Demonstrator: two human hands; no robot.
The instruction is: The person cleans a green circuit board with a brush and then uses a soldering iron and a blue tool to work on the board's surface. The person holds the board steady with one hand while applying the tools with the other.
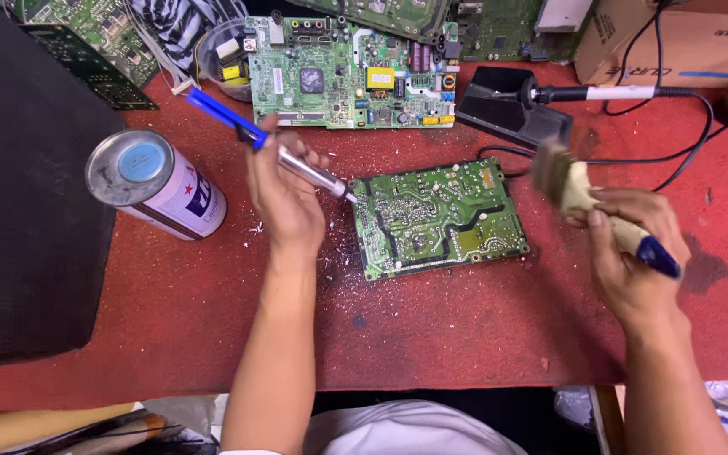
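Left hand (284, 198) grip clamped pen-style on soldering iron (297, 164), tip at left edge of green circuit board (437, 217) lying solder-side up mid counter (431, 337), prob. for fine control. Right hand (634, 261) fist wrapped round brush (587, 198), held off board's right side; bristles blurred. Spray can (155, 184) lies far left.

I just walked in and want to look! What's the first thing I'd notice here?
Probably the green circuit board lying solder-side up in the middle of the red mat. The left hand holds a blue-handled soldering tool with its tip at the board's left edge, while the right hand lifts a brush just to the board's right. A metal can lies tipped over on the left.
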